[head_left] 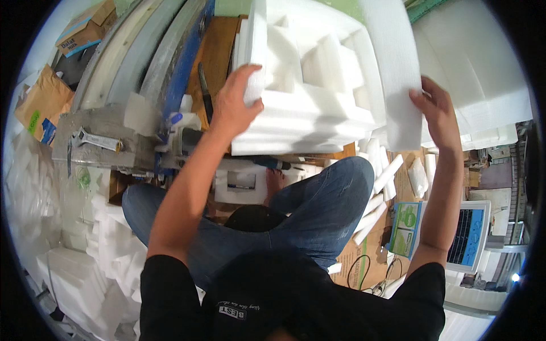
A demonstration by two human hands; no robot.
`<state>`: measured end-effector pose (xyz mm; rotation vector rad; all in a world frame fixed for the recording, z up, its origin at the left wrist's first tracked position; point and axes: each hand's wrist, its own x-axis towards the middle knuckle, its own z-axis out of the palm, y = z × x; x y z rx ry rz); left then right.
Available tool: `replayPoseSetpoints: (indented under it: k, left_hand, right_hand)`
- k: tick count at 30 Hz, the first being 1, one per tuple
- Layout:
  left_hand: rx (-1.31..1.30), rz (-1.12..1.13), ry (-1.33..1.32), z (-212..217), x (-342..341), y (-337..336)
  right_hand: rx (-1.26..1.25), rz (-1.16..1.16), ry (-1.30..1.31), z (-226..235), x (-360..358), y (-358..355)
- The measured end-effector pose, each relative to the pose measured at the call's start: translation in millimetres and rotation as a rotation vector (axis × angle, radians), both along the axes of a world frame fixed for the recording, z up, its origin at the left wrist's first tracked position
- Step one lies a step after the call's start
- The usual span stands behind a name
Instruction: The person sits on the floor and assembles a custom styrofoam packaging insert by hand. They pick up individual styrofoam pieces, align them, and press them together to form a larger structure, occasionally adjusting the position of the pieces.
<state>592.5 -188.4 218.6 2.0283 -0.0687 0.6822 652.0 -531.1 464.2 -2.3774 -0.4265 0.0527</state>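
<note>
In front of me lies a stack of white foam sheets with a cut-out foam insert [318,116] on top, its pockets divided by upright foam walls. My left hand [234,102] curls thumb and fingers around the near end of a narrow foam piece [257,42] standing along the stack's left side. At the right, my right hand [437,108] pinches the edge of a long flat foam strip [398,79], thumb on its face. That strip stands beside the insert's right wall. The fingers behind it are partly hidden.
A wrench [96,140] rests on a metal block at left, beside long metal rails [128,54]. Below the stack are a dark tool [276,163] and a square foam frame [227,195]. Foam rods [372,213] and a monitor-like screen [469,237] are at right.
</note>
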Motion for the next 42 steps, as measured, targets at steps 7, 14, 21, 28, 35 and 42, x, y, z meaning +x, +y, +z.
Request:
replayPoseSetpoints:
  k: [7, 14, 21, 28, 35, 42]
  left_hand:
    - [-0.249, -0.224, 0.062, -9.1, 26.2, 22.1]
    - [-0.404, -0.189, 0.095, -1.2, 35.2, 21.9]
    - [-0.376, -0.151, 0.082, 9.2, 33.7, 19.4]
    - [-0.358, -0.183, 0.046, -0.9, 40.7, 23.6]
    - [-0.369, -0.046, 0.037, 10.3, 29.3, 3.9]
    - [-0.294, 0.134, -0.022, 10.5, 25.7, -24.8]
  right_hand:
    - [-0.290, 0.098, -0.258, -86.5, -44.9, -48.0]
    - [-0.337, 0.241, -0.271, -110.4, -34.0, -22.1]
    - [-0.367, 0.289, -0.267, -119.1, -22.2, -14.0]
    - [-0.461, 0.282, -0.343, -123.7, -16.2, -9.4]
    - [-0.496, 0.295, -0.367, -123.2, -0.9, -5.6]
    - [-0.537, 0.253, -0.356, -131.7, 3.5, -8.9]
